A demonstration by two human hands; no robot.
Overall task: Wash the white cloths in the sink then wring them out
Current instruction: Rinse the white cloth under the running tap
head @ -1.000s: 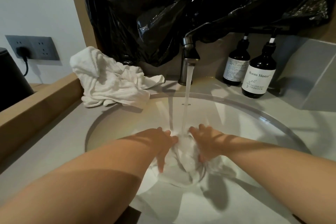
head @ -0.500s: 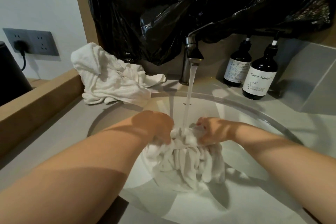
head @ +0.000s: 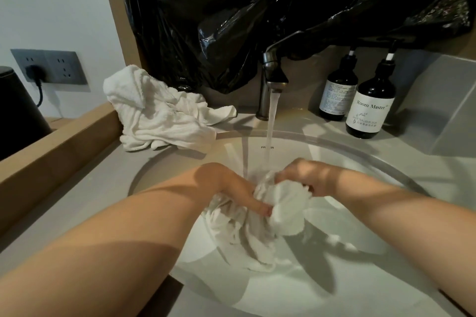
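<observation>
White cloth (head: 282, 201) is bunched between both hands, low in the sink (head: 334, 280) and right under the running water (head: 271, 131). The left hand (head: 229, 185) has its fingers (head: 258, 207) curled down into the folds, clamped on the near side of the bundle. The right hand (head: 309, 179) is fisted on the top of the same bundle, its fingers wrapped tight in the fabric. The hands sit just beside each other with only cloth between them. The loose end hangs from the grip and trails onto the white basin floor.

The stream drops from the faucet (head: 273, 72) onto the bundle beside the right hand. The right and near parts of the basin show bare white surface.

On the bench (head: 77, 188), a heap of more white cloths (head: 159, 116) reaches the back left rim. Two dark pump bottles (head: 371, 110) stand just beside each other behind the right rim. A black plastic bag (head: 257, 8) hangs over the faucet, and a wooden ledge (head: 51, 141) borders the bench on the left.
</observation>
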